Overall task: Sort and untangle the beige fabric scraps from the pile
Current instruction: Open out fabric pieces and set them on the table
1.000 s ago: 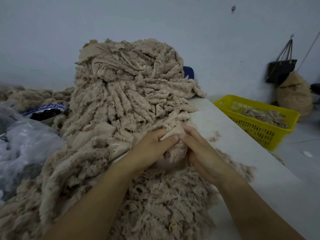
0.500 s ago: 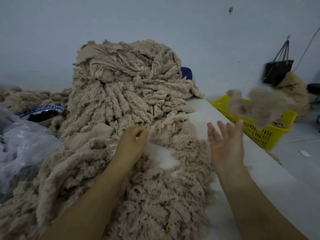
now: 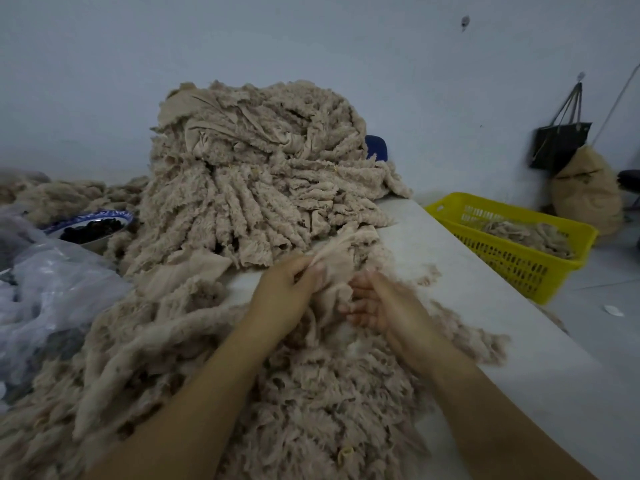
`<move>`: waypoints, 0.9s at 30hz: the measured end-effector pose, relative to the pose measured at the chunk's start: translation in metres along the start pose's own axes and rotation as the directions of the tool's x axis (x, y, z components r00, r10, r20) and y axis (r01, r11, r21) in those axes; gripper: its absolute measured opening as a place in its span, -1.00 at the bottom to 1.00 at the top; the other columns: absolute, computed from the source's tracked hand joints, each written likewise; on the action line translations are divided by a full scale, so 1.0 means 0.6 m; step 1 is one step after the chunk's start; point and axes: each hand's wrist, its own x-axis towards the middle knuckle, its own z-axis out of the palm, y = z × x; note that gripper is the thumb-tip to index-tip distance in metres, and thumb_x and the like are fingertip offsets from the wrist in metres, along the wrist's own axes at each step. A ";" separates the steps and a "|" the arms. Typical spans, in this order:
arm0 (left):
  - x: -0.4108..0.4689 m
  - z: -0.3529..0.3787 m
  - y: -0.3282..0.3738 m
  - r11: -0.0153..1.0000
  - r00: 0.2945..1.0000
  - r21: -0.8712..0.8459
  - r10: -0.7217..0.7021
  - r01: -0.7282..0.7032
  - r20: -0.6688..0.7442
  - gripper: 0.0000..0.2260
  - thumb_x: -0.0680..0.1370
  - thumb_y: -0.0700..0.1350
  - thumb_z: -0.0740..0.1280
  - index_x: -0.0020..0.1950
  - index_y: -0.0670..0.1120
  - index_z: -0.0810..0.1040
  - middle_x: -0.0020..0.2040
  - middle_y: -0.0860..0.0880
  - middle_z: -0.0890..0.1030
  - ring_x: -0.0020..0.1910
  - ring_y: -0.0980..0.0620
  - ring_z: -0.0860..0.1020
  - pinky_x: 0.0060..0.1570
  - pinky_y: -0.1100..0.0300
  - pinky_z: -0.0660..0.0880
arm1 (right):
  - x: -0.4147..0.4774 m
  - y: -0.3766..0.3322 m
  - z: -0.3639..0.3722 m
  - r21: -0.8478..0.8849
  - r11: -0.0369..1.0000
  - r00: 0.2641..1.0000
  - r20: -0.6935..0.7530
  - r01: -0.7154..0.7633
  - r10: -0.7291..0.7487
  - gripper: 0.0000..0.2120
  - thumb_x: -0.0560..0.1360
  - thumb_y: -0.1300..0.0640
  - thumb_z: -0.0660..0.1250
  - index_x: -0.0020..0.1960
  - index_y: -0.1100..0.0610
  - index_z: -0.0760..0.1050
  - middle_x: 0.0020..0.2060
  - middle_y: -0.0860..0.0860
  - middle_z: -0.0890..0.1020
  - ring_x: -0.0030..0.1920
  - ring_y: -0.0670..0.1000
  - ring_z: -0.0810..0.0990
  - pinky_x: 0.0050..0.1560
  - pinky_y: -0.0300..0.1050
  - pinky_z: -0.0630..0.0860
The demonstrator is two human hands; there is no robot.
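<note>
Head view: left hand [image 3: 289,289] and right hand [image 3: 386,306] have fingers [image 3: 360,306] curled on one beige scrap [image 3: 334,268]; tease it free of the pile [image 3: 263,188] slowly

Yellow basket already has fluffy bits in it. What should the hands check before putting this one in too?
1. Left hand grips the beige scrap: ok.
2. Right hand curls its fingers into the scrap's lower part: ok.
3. Scrap pulled free of the loose pile beneath: cannot tell, its lower end blends into the fluff.
4. Yellow basket has room: ok, only partly filled.
5. Table between the hands and the basket is bare: ok.
</note>
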 end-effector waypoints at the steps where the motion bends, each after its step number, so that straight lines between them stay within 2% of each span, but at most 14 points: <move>1: -0.004 0.008 0.015 0.997 0.996 -0.016 0.077 -0.077 0.034 -0.76 0.65 -0.08 0.26 -0.18 -0.07 0.59 -0.15 0.03 0.57 -0.15 0.17 0.49 -0.15 0.36 0.35 | -0.002 0.002 0.004 0.005 1.000 0.998 0.066 -0.002 0.001 -0.62 0.47 -0.24 0.32 -0.09 0.05 0.70 -0.15 0.09 0.73 -0.13 0.05 0.72 -0.20 -0.15 0.62; 4: -0.016 0.037 0.030 0.977 0.958 0.018 0.203 -0.211 0.200 -0.78 0.67 -0.06 0.23 0.14 -0.06 0.66 0.22 0.11 0.54 0.21 0.22 0.42 0.19 0.48 0.27 | -0.008 0.003 0.007 -0.024 1.000 0.995 0.096 0.016 -0.014 -0.66 0.46 -0.28 0.28 -0.21 -0.11 0.71 -0.19 -0.06 0.72 -0.05 -0.07 0.70 -0.03 -0.13 0.61; 6: -0.018 0.043 0.022 0.986 0.945 -0.029 0.168 -0.167 0.281 -0.67 0.66 0.04 0.24 0.41 0.02 0.49 0.36 0.17 0.41 0.33 0.27 0.33 0.30 0.41 0.26 | -0.005 0.001 0.000 -0.050 0.999 1.000 -0.019 0.015 -0.016 -0.70 0.56 -0.18 0.26 -0.05 -0.07 0.71 -0.08 0.01 0.73 -0.01 -0.02 0.70 0.03 -0.06 0.61; 8: -0.013 0.041 0.006 0.992 0.935 0.025 0.106 -0.122 0.339 -0.51 0.62 0.12 0.29 0.53 0.12 0.29 0.44 0.19 0.30 0.37 0.27 0.29 0.31 0.35 0.26 | 0.001 -0.005 -0.010 -0.003 1.000 0.993 -0.112 0.023 -0.023 -0.72 0.63 -0.05 0.24 0.10 0.06 0.66 0.04 0.11 0.71 0.06 0.05 0.69 0.14 0.04 0.59; 9: -0.010 0.038 -0.003 0.989 0.933 0.096 0.073 -0.114 0.351 -0.49 0.60 0.10 0.31 0.54 0.13 0.27 0.44 0.15 0.32 0.32 0.24 0.34 0.24 0.39 0.29 | 0.004 -0.009 -0.014 0.026 0.999 0.989 -0.148 0.036 -0.032 -0.73 0.64 -0.02 0.23 0.14 0.10 0.63 0.07 0.10 0.71 0.08 0.04 0.69 0.17 0.04 0.58; 11: -0.005 0.034 -0.016 0.982 0.953 0.184 -0.008 -0.050 0.302 -0.59 0.61 -0.03 0.30 0.46 0.11 0.40 0.31 0.03 0.52 -0.01 0.20 0.49 -0.09 0.54 0.34 | 0.008 -0.017 -0.019 0.072 0.995 0.978 -0.202 0.062 -0.046 -0.72 0.64 -0.03 0.23 0.20 0.10 0.59 0.13 0.04 0.68 0.15 0.02 0.65 0.25 0.05 0.53; 13: -0.001 0.029 -0.027 0.984 0.975 0.164 -0.101 0.069 0.198 -0.64 0.61 -0.14 0.26 0.39 0.09 0.50 0.11 -0.01 0.62 -0.26 0.27 0.46 -0.34 0.51 0.36 | 0.011 -0.022 -0.022 0.117 0.990 0.968 -0.246 0.078 -0.048 -0.75 0.64 -0.02 0.23 0.19 0.05 0.60 0.16 0.01 0.67 0.21 0.02 0.61 0.27 0.06 0.49; 16: 0.010 0.013 -0.038 0.970 0.969 -0.029 -0.241 0.243 0.062 -0.70 0.60 -0.19 0.22 0.23 0.11 0.58 -0.15 0.06 0.63 -0.46 0.23 0.47 -0.51 0.43 0.30 | 0.012 -0.022 -0.028 0.106 0.989 0.951 -0.302 0.104 -0.068 -0.71 0.64 0.01 0.22 -0.11 -0.08 0.69 -0.11 -0.13 0.72 -0.02 -0.09 0.67 -0.01 -0.07 0.54; 18: 0.015 0.004 -0.036 0.899 0.928 -0.235 -0.369 0.371 0.052 -0.75 0.61 -0.20 0.20 0.11 0.05 0.63 -0.32 0.07 0.60 -0.46 0.15 0.44 -0.44 0.29 0.33 | 0.010 -0.022 -0.033 0.079 0.989 0.940 -0.329 0.124 -0.092 -0.70 0.63 0.03 0.21 -0.18 -0.03 0.65 -0.24 -0.14 0.70 -0.16 -0.13 0.67 -0.17 -0.14 0.55; 20: 0.016 -0.006 -0.027 0.761 0.873 -0.439 -0.466 0.477 0.141 -0.74 0.58 -0.26 0.21 0.02 -0.02 0.67 -0.27 0.00 0.64 -0.33 0.07 0.49 -0.34 0.22 0.39 | 0.009 -0.024 -0.039 0.102 0.985 0.934 -0.344 0.137 -0.094 -0.75 0.62 0.03 0.21 -0.12 0.07 0.60 -0.24 -0.07 0.70 -0.17 -0.09 0.67 -0.25 -0.15 0.57; 22: 0.013 -0.014 -0.019 0.462 0.837 -0.717 -0.438 0.522 0.327 -0.76 0.44 -0.32 0.29 -0.08 -0.12 0.73 -0.13 -0.10 0.70 -0.21 -0.02 0.62 -0.25 0.16 0.54 | 0.008 -0.030 -0.043 0.167 0.979 0.931 -0.361 0.118 -0.051 -0.77 0.62 0.01 0.21 0.02 0.09 0.60 -0.10 0.01 0.70 -0.05 -0.01 0.67 -0.15 -0.05 0.60; 24: 0.015 -0.027 -0.015 0.207 0.847 -0.846 -0.340 0.492 0.409 -0.77 0.37 -0.24 0.36 -0.05 -0.14 0.75 -0.01 -0.15 0.72 -0.08 -0.07 0.70 -0.18 0.12 0.63 | 0.007 -0.033 -0.047 0.228 0.970 0.937 -0.349 0.089 -0.004 -0.72 0.63 -0.01 0.20 0.19 0.12 0.57 0.09 0.06 0.67 0.11 0.07 0.64 0.10 0.12 0.60; 26: 0.023 -0.031 -0.020 0.185 0.850 -0.866 -0.368 0.464 0.377 -0.78 0.47 -0.29 0.33 0.02 -0.16 0.72 0.09 -0.15 0.70 0.00 -0.03 0.70 -0.12 0.13 0.64 | 0.005 -0.033 -0.048 0.221 0.970 0.946 -0.322 0.098 -0.022 -0.75 0.65 0.04 0.19 0.14 0.13 0.57 0.07 0.08 0.67 0.10 0.08 0.66 0.10 0.13 0.60; 27: 0.027 -0.029 -0.023 0.272 0.831 -0.827 -0.430 0.493 0.353 -0.76 0.54 -0.33 0.29 0.08 -0.15 0.69 0.14 -0.16 0.68 0.03 -0.03 0.68 -0.07 0.12 0.64 | 0.005 -0.033 -0.048 0.202 0.973 0.952 -0.304 0.111 -0.045 -0.79 0.65 0.07 0.19 0.05 0.13 0.56 -0.01 0.08 0.68 0.00 0.05 0.68 -0.03 0.06 0.62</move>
